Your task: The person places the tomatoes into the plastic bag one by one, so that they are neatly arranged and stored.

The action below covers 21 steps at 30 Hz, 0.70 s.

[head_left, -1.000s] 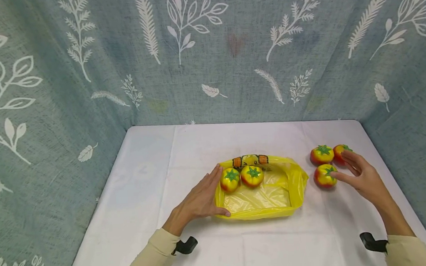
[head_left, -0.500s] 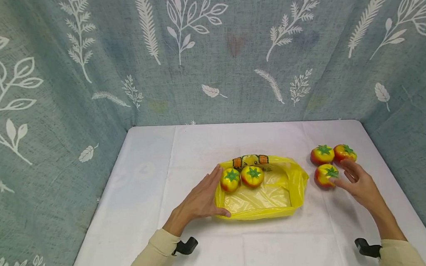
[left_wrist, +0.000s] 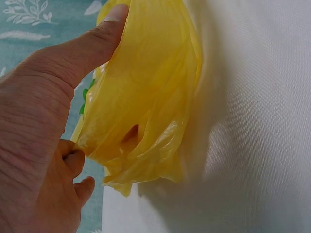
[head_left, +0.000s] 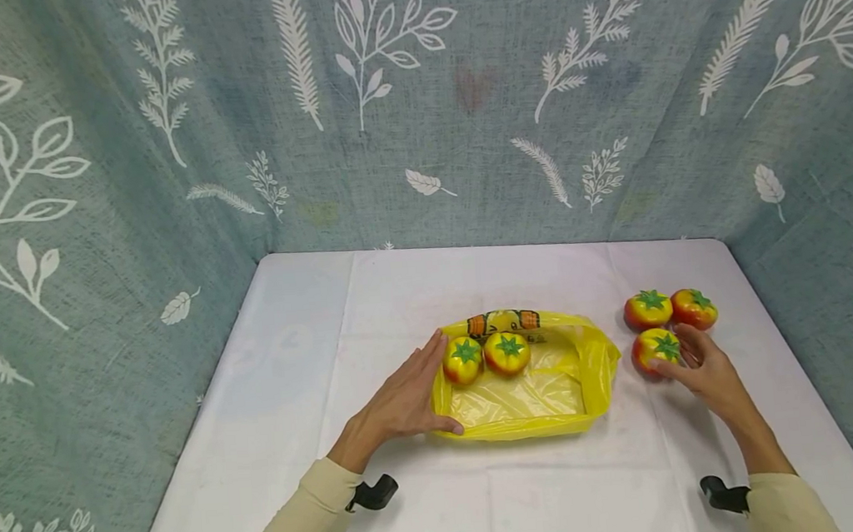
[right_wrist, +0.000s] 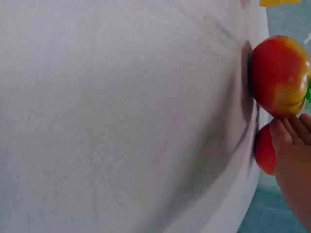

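Note:
A yellow plastic bag [head_left: 518,428] lies with its mouth spread wide and its rim folded down. Two red-and-yellow toy tomatoes with green star-shaped tops sit inside at its left end: a left tomato [head_left: 463,361] and a right tomato [head_left: 507,354]. My left hand [head_left: 401,397] holds the bag's left side, thumb at the front corner and fingers toward the back. To the right of the bag, my right hand [head_left: 711,369] reaches a near tomato [head_left: 651,348], its thumb and fingers at the tomato's right side. In the right wrist view the fingertips touch this tomato [right_wrist: 279,75].
Just behind the near tomato stand two more, a back left tomato [head_left: 648,310] and a back right tomato [head_left: 695,309]. All rest on a white-covered table [head_left: 565,497]. A leaf-patterned blue-green curtain [head_left: 416,133] surrounds the back and sides.
My right hand has moved left and closer to the near tomato, away from the back right one, now fully in view. The left hand and the bag have stayed put.

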{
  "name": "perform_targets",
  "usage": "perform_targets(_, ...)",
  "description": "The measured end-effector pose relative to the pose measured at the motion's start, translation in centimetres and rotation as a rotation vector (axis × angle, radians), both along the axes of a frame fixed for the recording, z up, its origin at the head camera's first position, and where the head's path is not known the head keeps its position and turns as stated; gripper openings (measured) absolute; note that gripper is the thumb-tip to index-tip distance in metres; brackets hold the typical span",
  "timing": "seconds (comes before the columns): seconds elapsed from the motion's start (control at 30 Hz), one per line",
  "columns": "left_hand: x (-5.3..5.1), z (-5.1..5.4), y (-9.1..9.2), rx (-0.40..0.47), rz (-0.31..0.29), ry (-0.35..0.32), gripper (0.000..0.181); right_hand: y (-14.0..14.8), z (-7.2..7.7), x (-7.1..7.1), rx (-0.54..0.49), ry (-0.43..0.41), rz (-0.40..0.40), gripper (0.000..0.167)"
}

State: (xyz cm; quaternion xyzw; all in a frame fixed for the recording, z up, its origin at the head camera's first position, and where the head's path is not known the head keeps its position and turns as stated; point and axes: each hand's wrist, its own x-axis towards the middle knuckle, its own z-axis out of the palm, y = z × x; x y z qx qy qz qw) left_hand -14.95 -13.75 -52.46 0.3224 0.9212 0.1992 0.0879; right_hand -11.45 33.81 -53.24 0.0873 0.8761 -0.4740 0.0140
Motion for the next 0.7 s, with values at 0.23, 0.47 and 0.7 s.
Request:
perform_targets(0.23, 0.1, 0.1, 0.0, 0.016, 0.01, -0.017, 0.138, -0.3, -0.4, -0.5, 0.018, -0.026, 0.01, 0.101)
perform_targets(0.47, 0.2, 0.2, 0.1, 0.013, 0.02, -0.023, 0.137, -0.5, -1.1, -0.7, 0.024, -0.108, -0.009, 0.111)
perform_targets(0.7, 0.1, 0.2, 0.1, 0.007, 0.024, -0.022, 0.137, -0.7, -1.5, -0.8, 0.03, -0.134, -0.01, 0.114)
